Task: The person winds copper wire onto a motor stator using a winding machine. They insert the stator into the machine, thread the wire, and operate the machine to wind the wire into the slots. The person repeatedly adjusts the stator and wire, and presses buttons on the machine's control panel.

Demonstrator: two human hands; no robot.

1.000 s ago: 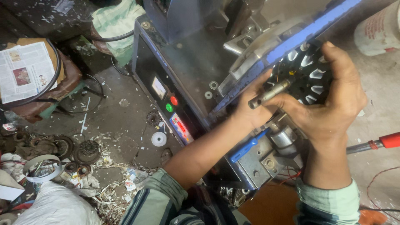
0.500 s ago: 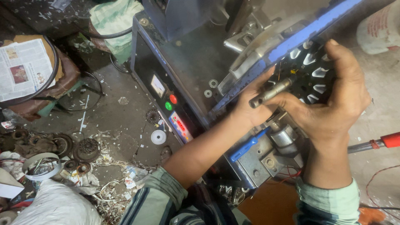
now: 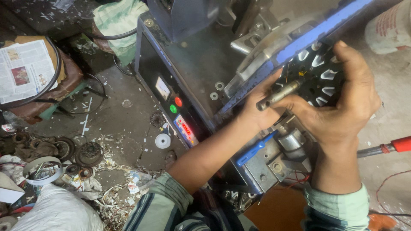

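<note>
Curling around a black stator core [image 3: 319,77] with white slot liners, the right hand [image 3: 342,107] wraps its fingers [image 3: 355,70] over the far rim while the left hand [image 3: 261,113] cups the near side, both closed on it. 1 metal shaft [image 3: 278,94] pokes out between the 2 hands. The core sits against the blue-edged machine [image 3: 205,64], whose panel shows 2 round buttons, 1 red [image 3: 178,101] and 1 green [image 3: 173,109]. 2 washers [image 3: 216,90] lie on top.
</note>
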